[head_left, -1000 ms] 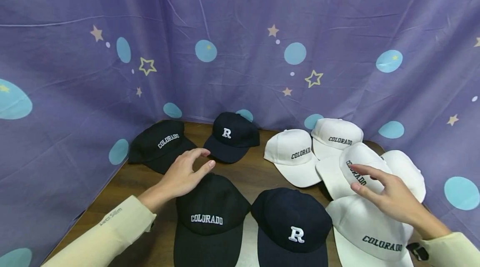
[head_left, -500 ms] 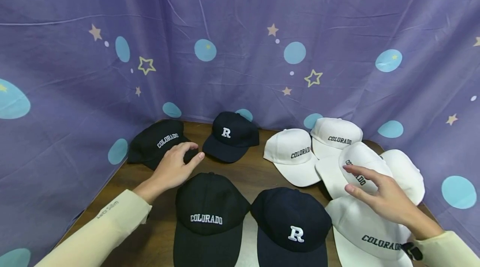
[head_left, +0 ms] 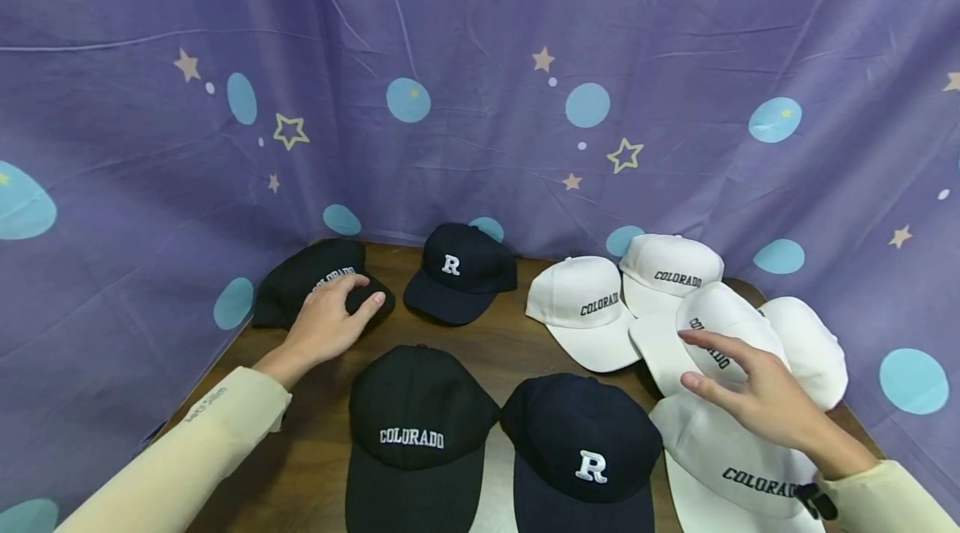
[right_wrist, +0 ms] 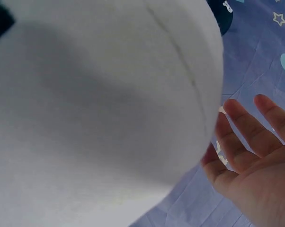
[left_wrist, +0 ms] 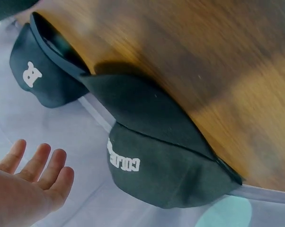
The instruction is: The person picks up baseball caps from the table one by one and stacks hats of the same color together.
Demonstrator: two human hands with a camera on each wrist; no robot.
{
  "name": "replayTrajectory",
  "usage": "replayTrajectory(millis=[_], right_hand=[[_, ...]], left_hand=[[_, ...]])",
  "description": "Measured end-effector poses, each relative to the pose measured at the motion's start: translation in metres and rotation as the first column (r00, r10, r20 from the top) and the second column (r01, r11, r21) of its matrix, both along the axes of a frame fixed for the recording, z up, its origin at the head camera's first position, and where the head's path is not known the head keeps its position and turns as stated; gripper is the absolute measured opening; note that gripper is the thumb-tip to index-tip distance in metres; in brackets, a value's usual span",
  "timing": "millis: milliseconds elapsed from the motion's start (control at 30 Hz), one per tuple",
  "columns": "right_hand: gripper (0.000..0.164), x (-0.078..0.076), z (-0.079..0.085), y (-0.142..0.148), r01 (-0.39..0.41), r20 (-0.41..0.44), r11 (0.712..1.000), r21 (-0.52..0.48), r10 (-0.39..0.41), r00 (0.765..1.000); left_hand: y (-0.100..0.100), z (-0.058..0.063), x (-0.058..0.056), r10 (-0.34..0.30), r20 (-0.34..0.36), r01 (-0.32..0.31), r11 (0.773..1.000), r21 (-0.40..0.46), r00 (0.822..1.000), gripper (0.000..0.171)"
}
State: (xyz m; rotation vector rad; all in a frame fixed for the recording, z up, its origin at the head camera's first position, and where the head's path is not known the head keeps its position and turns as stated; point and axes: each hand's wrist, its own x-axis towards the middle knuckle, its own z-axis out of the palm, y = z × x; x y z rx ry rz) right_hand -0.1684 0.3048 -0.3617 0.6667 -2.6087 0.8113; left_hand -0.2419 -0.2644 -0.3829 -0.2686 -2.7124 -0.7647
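Observation:
My left hand [head_left: 326, 321] hovers before the black COLORADO cap [head_left: 281, 291] at the back left, hiding part of its lettering. In the left wrist view, the fingers of that hand [left_wrist: 33, 189] are spread loosely and stand apart from the same black cap [left_wrist: 152, 175]. On the right, my right hand [head_left: 761, 391] hangs over the white COLORADO caps, between the tilted one [head_left: 727, 312] and the front one [head_left: 731, 450]. Its fingers are slightly bent and hold nothing. The right wrist view shows a white cap [right_wrist: 100, 118] close beside this hand [right_wrist: 258, 175]; contact cannot be told.
A navy R cap [head_left: 468, 266] sits at the back. Another black COLORADO cap [head_left: 420, 408] and a navy R cap [head_left: 581, 433] lie in front. More white caps [head_left: 581, 300] cluster on the right of the wooden table [head_left: 480, 346]. A purple curtain [head_left: 480, 33] borders the back and sides.
My left hand has moved left and slightly down the view, from above the front black cap to before the back left black cap. My right hand has shifted slightly left.

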Motion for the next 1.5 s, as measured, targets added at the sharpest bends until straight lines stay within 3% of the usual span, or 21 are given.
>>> replayTrajectory(millis=[167, 367, 1167, 1500], right_hand=[[0.054, 0.001, 0.000, -0.001, -0.020, -0.021, 1.000, 0.003, 0.021, 1.000], [0.053, 0.003, -0.003, -0.001, 0.001, 0.011, 1.000, 0.000, -0.001, 1.000], [0.063, 0.009, -0.008, -0.005, -0.038, 0.014, 0.999, 0.024, 0.038, 0.999], [0.064, 0.009, -0.005, -0.007, -0.043, 0.010, 0.999, 0.008, 0.043, 0.999]], left_hand=[[-0.007, 0.000, -0.006, 0.022, -0.001, -0.022, 1.000, 0.003, 1.000, 0.061], [-0.015, -0.002, -0.012, 0.054, 0.027, -0.053, 0.999, -0.004, 0.998, 0.064], [-0.041, -0.007, -0.041, 0.117, -0.016, -0.118, 0.990, -0.076, 0.993, 0.061], [-0.053, -0.004, -0.055, 0.168, 0.050, -0.164, 0.984, -0.073, 0.985, 0.074]])
